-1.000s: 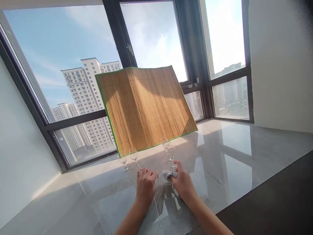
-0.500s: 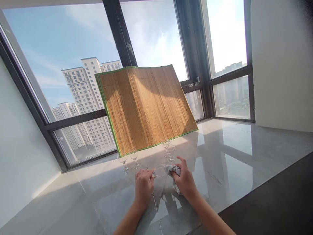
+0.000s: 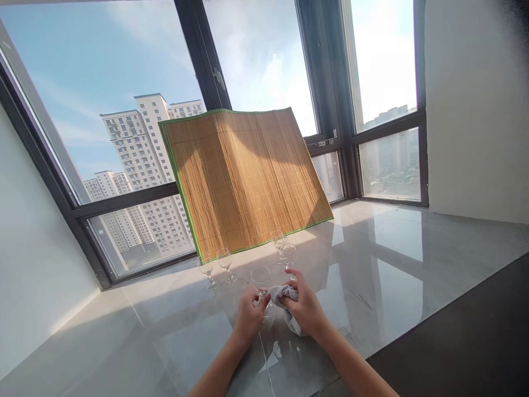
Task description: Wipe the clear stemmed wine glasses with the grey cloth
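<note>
My left hand (image 3: 249, 315) is closed around the stem of a small clear stemmed glass (image 3: 260, 277), which stands upright with its bowl above my fingers. My right hand (image 3: 306, 309) is closed on a grey cloth (image 3: 283, 295) and presses it against the lower part of that glass. Both hands hover just above the glossy grey marble sill (image 3: 397, 275).
Two small stemmed glasses (image 3: 216, 268) stand to the left and two or three more (image 3: 284, 251) behind my right hand. A bamboo mat with green edging (image 3: 242, 179) leans against the dark-framed window (image 3: 202, 60). A white wall (image 3: 475, 110) closes the right side.
The glass in my left hand went from lying sideways to standing upright. My right hand moved the cloth from the bowl down toward the stem.
</note>
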Motion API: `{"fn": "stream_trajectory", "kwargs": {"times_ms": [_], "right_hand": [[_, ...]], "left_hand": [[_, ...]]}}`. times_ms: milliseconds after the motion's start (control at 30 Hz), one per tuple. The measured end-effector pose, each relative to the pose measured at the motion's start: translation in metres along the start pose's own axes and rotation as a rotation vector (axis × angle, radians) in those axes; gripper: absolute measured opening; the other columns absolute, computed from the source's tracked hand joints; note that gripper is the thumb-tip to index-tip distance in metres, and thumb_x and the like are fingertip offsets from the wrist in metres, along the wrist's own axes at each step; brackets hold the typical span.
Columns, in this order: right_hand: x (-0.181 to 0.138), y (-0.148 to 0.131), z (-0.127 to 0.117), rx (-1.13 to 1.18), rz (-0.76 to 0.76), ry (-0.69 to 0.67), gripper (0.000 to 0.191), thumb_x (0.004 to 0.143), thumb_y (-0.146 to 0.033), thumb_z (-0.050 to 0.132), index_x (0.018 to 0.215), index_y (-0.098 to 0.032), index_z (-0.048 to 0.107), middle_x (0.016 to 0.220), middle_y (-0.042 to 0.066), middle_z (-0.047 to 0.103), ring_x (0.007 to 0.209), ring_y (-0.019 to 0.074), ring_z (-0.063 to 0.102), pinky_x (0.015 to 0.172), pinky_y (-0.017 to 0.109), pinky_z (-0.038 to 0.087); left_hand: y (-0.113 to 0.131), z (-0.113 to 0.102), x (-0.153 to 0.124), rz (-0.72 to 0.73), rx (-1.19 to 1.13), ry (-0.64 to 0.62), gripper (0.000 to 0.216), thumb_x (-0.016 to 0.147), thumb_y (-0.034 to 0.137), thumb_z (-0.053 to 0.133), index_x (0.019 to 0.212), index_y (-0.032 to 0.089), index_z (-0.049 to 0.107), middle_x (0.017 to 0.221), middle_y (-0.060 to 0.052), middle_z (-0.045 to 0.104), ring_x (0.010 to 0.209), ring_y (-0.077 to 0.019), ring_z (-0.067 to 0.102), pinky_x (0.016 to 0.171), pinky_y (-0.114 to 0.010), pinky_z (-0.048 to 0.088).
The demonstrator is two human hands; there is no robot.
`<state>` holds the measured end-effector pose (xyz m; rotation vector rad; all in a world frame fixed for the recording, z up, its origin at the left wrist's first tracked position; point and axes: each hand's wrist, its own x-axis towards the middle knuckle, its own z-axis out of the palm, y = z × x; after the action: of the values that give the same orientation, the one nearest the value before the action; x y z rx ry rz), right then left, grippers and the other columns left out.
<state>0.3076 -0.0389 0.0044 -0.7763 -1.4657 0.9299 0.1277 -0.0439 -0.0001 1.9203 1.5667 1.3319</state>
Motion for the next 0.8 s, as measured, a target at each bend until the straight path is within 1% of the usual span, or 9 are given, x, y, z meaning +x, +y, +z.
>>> {"fn": "stream_trajectory", "kwargs": {"times_ms": [67,133,200,267,367,467,567,667,800], "right_hand": [[0.000,-0.002,0.000,0.049,-0.005,0.000,0.051,0.075,-0.023,0.057,0.123,-0.021,0.041,0.084,0.000,0.068,0.073,0.0162,0.065,0.068,0.028,0.051],[0.000,-0.003,-0.002,0.068,0.000,0.052,0.053,0.076,-0.024,0.057,0.126,-0.020,0.040,0.087,0.002,0.069,0.075,0.0172,0.065,0.069,0.029,0.051],[0.000,-0.004,-0.005,0.014,0.006,0.137,0.058,0.077,-0.024,0.057,0.132,-0.018,0.038,0.089,0.004,0.070,0.078,0.0180,0.065,0.072,0.030,0.051],[0.000,-0.003,-0.007,-0.086,0.000,0.192,0.062,0.078,-0.023,0.055,0.136,-0.018,0.037,0.090,0.004,0.069,0.079,0.0182,0.065,0.075,0.031,0.051],[-0.001,0.000,-0.008,-0.199,-0.041,0.181,0.062,0.079,-0.021,0.053,0.138,-0.019,0.037,0.092,0.003,0.069,0.079,0.0179,0.065,0.078,0.032,0.051],[-0.002,0.003,-0.007,-0.242,-0.084,0.171,0.058,0.079,-0.019,0.052,0.136,-0.020,0.039,0.091,0.003,0.069,0.079,0.0178,0.066,0.077,0.032,0.051],[-0.003,0.005,-0.007,-0.274,-0.102,0.170,0.058,0.079,-0.015,0.050,0.136,-0.022,0.038,0.090,0.002,0.068,0.078,0.0177,0.066,0.076,0.031,0.051],[-0.002,0.008,-0.008,-0.317,-0.109,0.152,0.060,0.078,-0.012,0.048,0.136,-0.023,0.036,0.090,0.001,0.067,0.077,0.0170,0.066,0.075,0.030,0.050],[-0.001,0.009,-0.011,-0.331,-0.110,0.152,0.059,0.078,-0.011,0.048,0.135,-0.022,0.037,0.090,0.000,0.067,0.077,0.0165,0.065,0.075,0.029,0.049]], "left_hand": [[0.001,0.000,-0.002,-0.008,0.044,-0.021,0.043,0.082,0.054,0.058,0.094,0.016,0.073,0.085,-0.007,0.071,0.074,-0.0193,0.060,0.072,-0.030,0.046],[-0.002,-0.001,-0.001,-0.056,0.032,-0.041,0.041,0.083,0.050,0.057,0.096,0.014,0.072,0.079,-0.005,0.071,0.069,-0.0186,0.060,0.069,-0.029,0.044],[-0.007,-0.002,0.001,-0.081,0.033,-0.035,0.036,0.083,0.046,0.058,0.091,0.014,0.071,0.073,-0.004,0.069,0.067,-0.0179,0.059,0.066,-0.028,0.042],[-0.013,-0.002,0.004,-0.064,0.054,-0.035,0.028,0.084,0.041,0.056,0.084,0.015,0.069,0.071,-0.002,0.067,0.066,-0.0167,0.058,0.064,-0.026,0.040],[-0.019,0.004,0.015,-0.047,0.137,-0.077,0.017,0.083,0.030,0.055,0.079,0.017,0.066,0.071,-0.001,0.066,0.067,-0.0153,0.058,0.064,-0.025,0.039],[-0.024,0.015,0.039,-0.058,0.230,-0.101,0.011,0.081,0.022,0.056,0.077,0.018,0.065,0.073,-0.001,0.066,0.070,-0.0152,0.059,0.068,-0.025,0.041],[-0.028,0.030,0.073,-0.074,0.237,-0.048,0.008,0.080,0.017,0.056,0.078,0.018,0.064,0.076,-0.003,0.067,0.074,-0.0161,0.061,0.071,-0.026,0.041],[-0.032,0.041,0.099,-0.115,0.215,0.022,0.007,0.077,0.015,0.057,0.078,0.018,0.063,0.071,-0.002,0.066,0.071,-0.0164,0.060,0.069,-0.026,0.041],[-0.040,0.039,0.109,-0.191,0.156,0.139,0.013,0.076,0.016,0.053,0.083,0.019,0.063,0.064,0.002,0.060,0.063,-0.0152,0.057,0.064,-0.025,0.041]]}}
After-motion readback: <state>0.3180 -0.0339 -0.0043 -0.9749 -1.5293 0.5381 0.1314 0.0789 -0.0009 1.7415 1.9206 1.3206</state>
